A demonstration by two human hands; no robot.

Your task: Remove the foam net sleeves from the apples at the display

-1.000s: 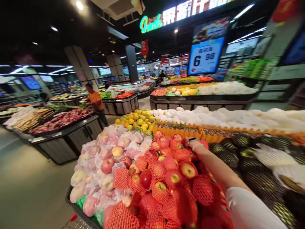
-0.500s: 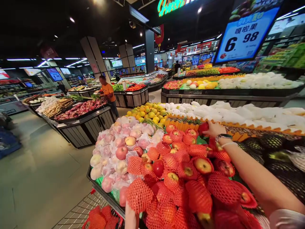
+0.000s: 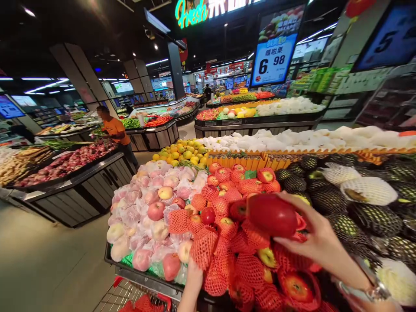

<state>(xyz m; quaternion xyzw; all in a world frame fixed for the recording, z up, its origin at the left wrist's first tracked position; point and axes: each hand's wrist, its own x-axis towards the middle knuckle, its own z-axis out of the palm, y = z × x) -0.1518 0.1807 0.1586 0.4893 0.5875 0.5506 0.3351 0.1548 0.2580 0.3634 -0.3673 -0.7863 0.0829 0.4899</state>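
My right hand (image 3: 313, 234) grips a bare red apple (image 3: 272, 214), thumb and fingers around its right side, above the apple pile. A watch shows on that wrist. Lower down, at the front of the display, my left hand (image 3: 194, 275) is closed on a red foam net (image 3: 204, 248); its fingers are mostly hidden, and whether a fruit sits inside the net I cannot tell. Around both hands lie red apples (image 3: 295, 286), many in red foam nets. Left of them is a heap of pale pink apples (image 3: 156, 211) in thin clear wrapping.
A shopping cart (image 3: 113, 299) with red netted items stands below the display's front edge. Dark fruit in black nets (image 3: 344, 195) lies to the right. Behind are yellow fruit (image 3: 182, 151) and white-wrapped fruit (image 3: 292, 139). A person in orange (image 3: 113, 130) stands at another stand.
My right hand has come back from the pile's far edge toward me, bringing the red apple. My left hand still holds the red net, slightly higher. The view has turned right.
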